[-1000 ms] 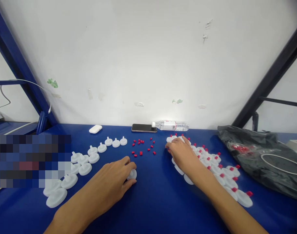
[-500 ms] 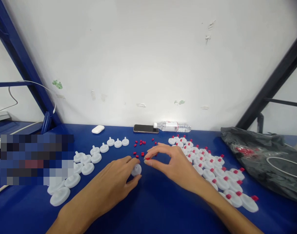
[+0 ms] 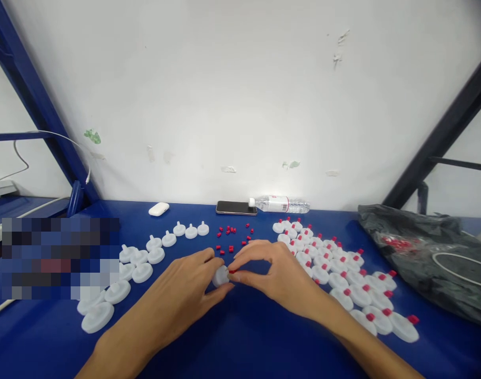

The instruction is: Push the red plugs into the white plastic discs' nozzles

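My left hand (image 3: 196,279) is closed around a white plastic bottle cap (image 3: 219,277), a round piece with a narrow spout. Between thumb and forefinger, my right hand (image 3: 272,271) pinches a small red cap (image 3: 232,271) against the spout side of that piece; whether it is seated on the spout is hidden. Several loose red caps (image 3: 231,248) lie on the blue table just beyond both hands. White pieces with bare spouts (image 3: 156,256) stand in rows on the left. On the right lie many white pieces with red tips (image 3: 359,296).
At the back of the table are a white earphone case (image 3: 158,209), a phone (image 3: 235,208) and a clear water bottle (image 3: 290,204) lying against the wall. A dark plastic bag (image 3: 430,263) with red bits occupies the right side. A blurred patch (image 3: 58,258) covers the left.
My right hand has moved down and left, bringing the red cap up to the white piece. My left hand stays in nearly the same place, still holding that piece.
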Motion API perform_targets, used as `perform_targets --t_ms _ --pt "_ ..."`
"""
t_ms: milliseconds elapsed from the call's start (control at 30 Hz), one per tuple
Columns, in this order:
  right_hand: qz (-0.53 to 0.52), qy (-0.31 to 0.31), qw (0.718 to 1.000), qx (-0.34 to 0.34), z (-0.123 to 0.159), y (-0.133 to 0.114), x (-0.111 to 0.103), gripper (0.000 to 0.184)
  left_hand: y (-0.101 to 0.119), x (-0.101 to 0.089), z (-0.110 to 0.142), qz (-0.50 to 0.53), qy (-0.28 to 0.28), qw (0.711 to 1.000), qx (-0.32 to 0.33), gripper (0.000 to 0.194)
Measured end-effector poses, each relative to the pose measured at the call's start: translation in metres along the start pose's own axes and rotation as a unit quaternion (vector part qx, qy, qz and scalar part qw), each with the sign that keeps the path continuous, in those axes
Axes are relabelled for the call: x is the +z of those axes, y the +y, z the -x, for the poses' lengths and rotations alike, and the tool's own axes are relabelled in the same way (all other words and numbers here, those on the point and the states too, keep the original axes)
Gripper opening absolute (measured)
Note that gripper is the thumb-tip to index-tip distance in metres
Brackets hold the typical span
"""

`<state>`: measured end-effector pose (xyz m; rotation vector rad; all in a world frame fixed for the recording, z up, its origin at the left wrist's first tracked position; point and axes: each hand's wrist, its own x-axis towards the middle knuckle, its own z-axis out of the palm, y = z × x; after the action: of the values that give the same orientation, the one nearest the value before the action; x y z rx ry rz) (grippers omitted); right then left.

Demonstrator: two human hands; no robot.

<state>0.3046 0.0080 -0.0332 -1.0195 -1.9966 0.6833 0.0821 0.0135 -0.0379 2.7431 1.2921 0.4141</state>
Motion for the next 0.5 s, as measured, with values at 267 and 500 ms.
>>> perform_targets --t_ms 267,500 --pt "-0.206 -0.034 0.975 0.073 -0.0005 -0.0015 -0.0042 0.023 -0.0001 -0.0010 -0.0005 -0.020 0.065 0.997 0.036 0.023" --pt "-0.467 -0.184 0.848 0.170 0.0024 -0.0022 -0.0033 0.066 0.0073 -0.0051 0.0031 -0.011 0.147 0.980 0.137 0.030"
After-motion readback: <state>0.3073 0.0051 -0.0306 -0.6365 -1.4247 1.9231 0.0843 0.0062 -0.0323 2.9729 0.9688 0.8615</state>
